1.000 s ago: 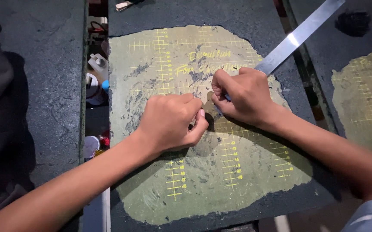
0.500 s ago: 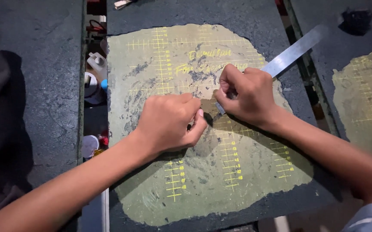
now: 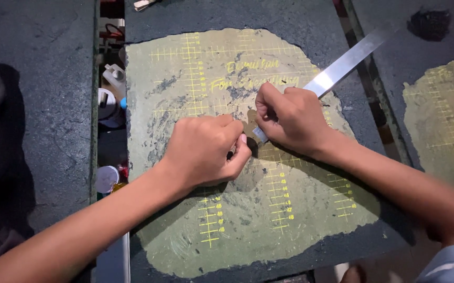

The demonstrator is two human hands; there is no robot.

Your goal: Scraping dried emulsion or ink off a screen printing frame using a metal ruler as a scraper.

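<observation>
Head view. A worn green cutting mat [image 3: 269, 220] with yellow grid lines lies on a dark work surface [image 3: 38, 105]. Much of the mat's printed face is scuffed and flaked, and its edges are ragged.

The left hand [image 3: 206, 149] rests on the middle of the mat, curled into a loose fist, fingers together with the thumb tucked against the index finger. Whether anything is pinched inside it cannot be determined from this angle; a small dark spot shows at the thumb tip, possibly a small workpiece.

The right hand [image 3: 292, 118] sits just beside the left, fingers closed around the lower end of a long flat metal ruler [image 3: 350, 60]. The ruler runs diagonally from the hand up toward the top right corner, crossing the mat edge and the gap beyond it. Its lower tip shows just below the right hand, close to the left thumb.

A second green mat [image 3: 442, 120] lies to the right, well apart. In the gap to the left of the main mat sit small containers [image 3: 109, 105] and a round white lid [image 3: 106, 178].
</observation>
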